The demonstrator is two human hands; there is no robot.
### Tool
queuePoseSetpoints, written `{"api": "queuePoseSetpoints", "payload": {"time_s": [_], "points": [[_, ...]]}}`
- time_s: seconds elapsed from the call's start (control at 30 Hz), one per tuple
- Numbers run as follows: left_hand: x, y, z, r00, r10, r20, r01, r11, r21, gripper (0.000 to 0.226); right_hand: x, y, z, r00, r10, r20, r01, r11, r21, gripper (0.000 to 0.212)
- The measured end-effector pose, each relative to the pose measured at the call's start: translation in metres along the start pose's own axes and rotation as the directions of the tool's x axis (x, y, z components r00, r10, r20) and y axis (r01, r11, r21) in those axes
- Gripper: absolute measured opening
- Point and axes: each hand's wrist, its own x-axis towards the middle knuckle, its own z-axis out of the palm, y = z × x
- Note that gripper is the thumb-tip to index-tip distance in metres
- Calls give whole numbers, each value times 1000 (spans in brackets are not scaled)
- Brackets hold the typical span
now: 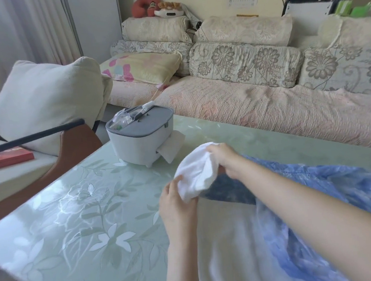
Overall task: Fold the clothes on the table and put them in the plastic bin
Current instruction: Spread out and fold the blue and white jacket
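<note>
A small white cloth [195, 173] is bunched up above the table, held between both hands. My left hand [177, 206] grips its near lower end. My right hand [226, 159] pinches its far upper end. Beneath them a blue patterned garment [320, 186] lies spread over the right half of the glass table [85, 218]. A pale white garment [231, 249] lies flat at the near edge, partly under the blue one. No plastic bin for the clothes shows in this view.
A white tissue box with a grey lid [141, 135] stands at the table's far side, a tissue sticking out. A chair with a cream cushion [47, 101] is at the left, with a red book [5, 158] on it. A floral sofa [254, 88] runs behind the table.
</note>
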Motion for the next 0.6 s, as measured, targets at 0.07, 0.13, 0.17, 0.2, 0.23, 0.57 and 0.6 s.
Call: {"api": "queuePoseSetpoints", "payload": {"time_s": [0.07, 0.13, 0.17, 0.2, 0.23, 0.57, 0.6], "points": [[-2, 7, 5, 991, 96, 87, -96, 995, -14, 35, -2, 1, -35, 1000, 11, -22, -6, 984, 179, 15], [-6, 18, 14, 951, 275, 138, -280, 960, 17, 37, -2, 8, -68, 999, 41, -1, -40, 969, 246, 15], [-9, 22, 21, 918, 354, 180, -369, 928, 55, 38, -2, 15, -83, 999, 51, -5, -49, 976, 211, 14], [-13, 25, 28, 882, 396, 254, -433, 895, 107, 40, 1, 24, -95, 998, 55, -35, -50, 991, 124, 11], [-17, 26, 35, 848, 389, 359, -470, 866, 171, 44, 1, 33, -103, 995, 44, -85, -45, 999, -6, 9], [-21, 20, 38, 829, 106, 549, -410, 783, 468, 55, -5, 79, -96, 889, -422, 179, 365, 416, -833, 51], [-24, 17, 37, 817, 57, 574, -413, 752, 513, 57, -7, 86, -90, 908, -320, 271, 379, 347, -858, 55]]}}
